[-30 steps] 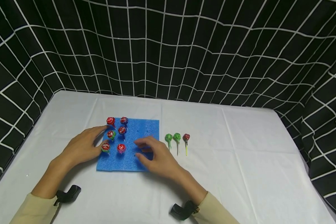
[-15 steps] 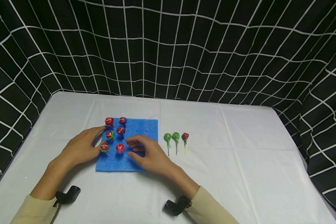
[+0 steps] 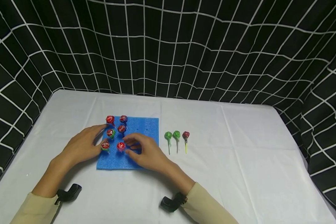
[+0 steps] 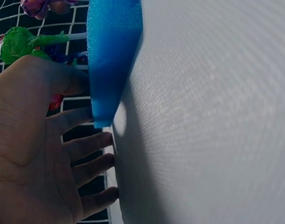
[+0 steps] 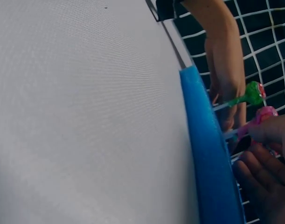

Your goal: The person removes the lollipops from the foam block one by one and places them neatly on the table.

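Observation:
A blue foam board [image 3: 145,124] lies on the table with several wrapped lollipops standing in it by their sticks. My left hand [image 3: 82,143] rests at the board's left edge, fingers spread and thumb beside a red-and-green lollipop [image 3: 105,146]. Over the board, my right hand [image 3: 147,153] has its thumb and fingers apart, close to the right side of a pink-red lollipop [image 3: 121,146]. In the right wrist view the thumb overlaps that pink lollipop [image 5: 266,112]; whether it touches cannot be told. A dark red lollipop [image 3: 121,128] stands just behind it.
Right of the board lie two green lollipops [image 3: 168,135] [image 3: 176,135] and a dark red one with a yellow stick [image 3: 186,135]. Small holes [image 3: 147,129] show in the board's right part. A black curtain with a white grid [image 3: 173,46] hangs behind the white table [image 3: 240,161].
My right hand has moved left across the board, up to the pink-red lollipop. My left hand keeps its place at the board's edge.

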{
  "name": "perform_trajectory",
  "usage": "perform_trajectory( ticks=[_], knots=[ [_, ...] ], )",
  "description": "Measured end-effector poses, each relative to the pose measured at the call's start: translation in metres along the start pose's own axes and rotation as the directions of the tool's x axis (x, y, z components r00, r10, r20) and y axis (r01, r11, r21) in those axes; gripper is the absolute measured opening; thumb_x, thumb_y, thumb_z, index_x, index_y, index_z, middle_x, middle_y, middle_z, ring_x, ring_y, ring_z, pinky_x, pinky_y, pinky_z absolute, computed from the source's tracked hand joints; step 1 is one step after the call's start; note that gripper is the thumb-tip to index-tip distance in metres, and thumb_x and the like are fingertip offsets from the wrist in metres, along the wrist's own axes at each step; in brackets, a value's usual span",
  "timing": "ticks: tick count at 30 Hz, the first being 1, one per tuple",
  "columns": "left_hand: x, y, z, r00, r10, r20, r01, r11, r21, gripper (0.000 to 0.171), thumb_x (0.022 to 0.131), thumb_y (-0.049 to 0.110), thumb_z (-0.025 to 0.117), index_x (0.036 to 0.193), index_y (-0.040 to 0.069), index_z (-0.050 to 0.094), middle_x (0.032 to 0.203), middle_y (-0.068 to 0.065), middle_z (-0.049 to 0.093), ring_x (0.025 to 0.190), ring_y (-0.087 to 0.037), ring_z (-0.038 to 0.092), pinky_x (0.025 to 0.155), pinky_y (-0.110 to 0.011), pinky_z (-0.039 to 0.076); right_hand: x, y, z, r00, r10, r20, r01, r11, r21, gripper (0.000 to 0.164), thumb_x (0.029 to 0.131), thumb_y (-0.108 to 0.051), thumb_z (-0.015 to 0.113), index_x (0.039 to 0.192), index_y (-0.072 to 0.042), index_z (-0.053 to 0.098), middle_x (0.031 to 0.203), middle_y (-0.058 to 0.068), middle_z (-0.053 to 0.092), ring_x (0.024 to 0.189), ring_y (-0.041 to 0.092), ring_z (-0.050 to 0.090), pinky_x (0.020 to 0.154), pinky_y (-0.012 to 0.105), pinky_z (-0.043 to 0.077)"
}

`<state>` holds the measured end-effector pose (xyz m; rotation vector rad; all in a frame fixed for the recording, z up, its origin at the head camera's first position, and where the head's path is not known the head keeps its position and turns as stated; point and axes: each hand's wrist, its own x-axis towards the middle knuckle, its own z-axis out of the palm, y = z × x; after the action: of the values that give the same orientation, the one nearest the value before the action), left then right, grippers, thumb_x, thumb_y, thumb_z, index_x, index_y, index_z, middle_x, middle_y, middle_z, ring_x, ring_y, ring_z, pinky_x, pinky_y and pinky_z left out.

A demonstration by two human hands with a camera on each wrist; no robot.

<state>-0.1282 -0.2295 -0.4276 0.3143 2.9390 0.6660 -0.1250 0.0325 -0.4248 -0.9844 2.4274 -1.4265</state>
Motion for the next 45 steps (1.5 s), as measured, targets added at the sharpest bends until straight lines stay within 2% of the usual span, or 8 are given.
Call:
perform_trajectory(
  ticks=[6,11,21,45],
  knots=[
    [0.001,0.0,-0.001,1.0,-0.009,0.0,0.009,1.0,0.001,0.067,0.1,0.033,0.063,0.159,0.006,0.047,0.161,-0.026,0.049,0.151,-0.051,0.043,0.122,-0.071,0.035,0.004,0.001,0.007,1.0,-0.02,-0.009,0.02,1.0,0.006,0.03,0.097,-0.006,0.074,0.125,0.0,0.068,0.121,0.014,0.076,0.107,0.025,0.076,0.097,0.028,0.062],
    [0.001,-0.001,-0.003,1.0,0.011,-0.01,-0.011,1.0,-0.007,0.066,0.1,0.032,0.063,0.158,0.006,0.047,0.16,-0.025,0.05,0.15,-0.05,0.044,0.122,-0.07,0.036,0.007,0.001,0.012,1.0,-0.013,-0.028,0.013,1.0,0.02,0.026,0.097,-0.006,0.074,0.122,-0.001,0.07,0.112,0.013,0.079,0.1,0.023,0.077,0.093,0.026,0.063],
    [0.001,0.001,-0.004,1.0,0.013,-0.003,-0.013,1.0,-0.026,0.065,0.101,0.03,0.063,0.158,0.004,0.046,0.161,-0.026,0.049,0.151,-0.051,0.043,0.124,-0.069,0.035,0.008,0.001,0.016,0.999,0.007,-0.032,-0.005,0.998,0.062,0.027,0.098,-0.003,0.071,0.125,0.0,0.067,0.112,0.015,0.079,0.102,0.025,0.078,0.092,0.019,0.061],
    [0.0,0.001,-0.001,1.0,-0.001,0.005,0.002,0.999,-0.032,0.066,0.1,0.03,0.063,0.158,0.005,0.047,0.161,-0.026,0.049,0.151,-0.051,0.043,0.123,-0.07,0.034,0.009,0.0,0.022,0.997,0.053,-0.052,-0.048,0.994,0.093,0.024,0.096,-0.003,0.074,0.12,-0.001,0.069,0.112,0.014,0.078,0.103,0.024,0.077,0.091,0.018,0.06]
  ],
)
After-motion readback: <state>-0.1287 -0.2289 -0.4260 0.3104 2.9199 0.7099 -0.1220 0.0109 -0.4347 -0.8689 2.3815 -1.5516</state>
